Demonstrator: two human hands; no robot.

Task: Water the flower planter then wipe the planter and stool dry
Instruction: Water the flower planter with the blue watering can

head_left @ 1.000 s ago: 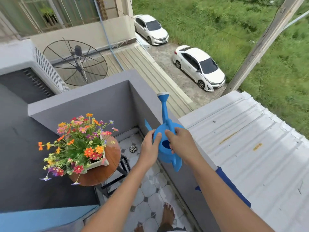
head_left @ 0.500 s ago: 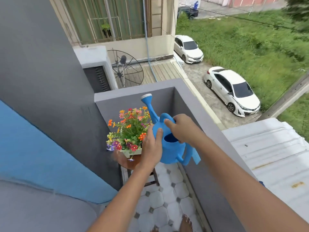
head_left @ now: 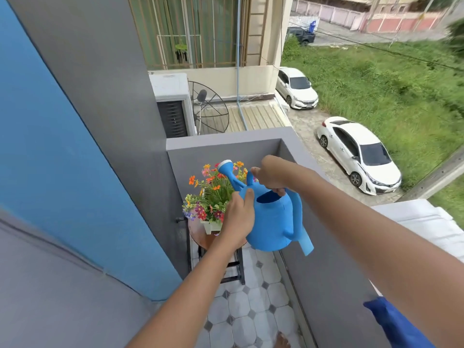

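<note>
A blue watering can (head_left: 272,219) is held up in the air in both hands, its spout with a white rose pointing away and left over the flowers. My right hand (head_left: 271,175) grips the top handle. My left hand (head_left: 238,217) presses against the can's left side. Behind the can a white planter (head_left: 211,226) full of orange, red and purple flowers (head_left: 213,192) stands on a round brown wooden stool (head_left: 200,236) with dark legs. My left hand hides part of the planter and stool. No water is visible at the spout.
This is a narrow balcony with a white tiled floor (head_left: 241,305). A grey parapet wall (head_left: 326,272) runs along the right, a grey and blue wall (head_left: 75,172) on the left. A blue cloth (head_left: 394,325) hangs over the parapet at lower right. A bare foot (head_left: 282,341) shows below.
The can has been carried left from the parapet to above the flowers and lifted. The view has swung left and up, bringing the blue wall into sight.
</note>
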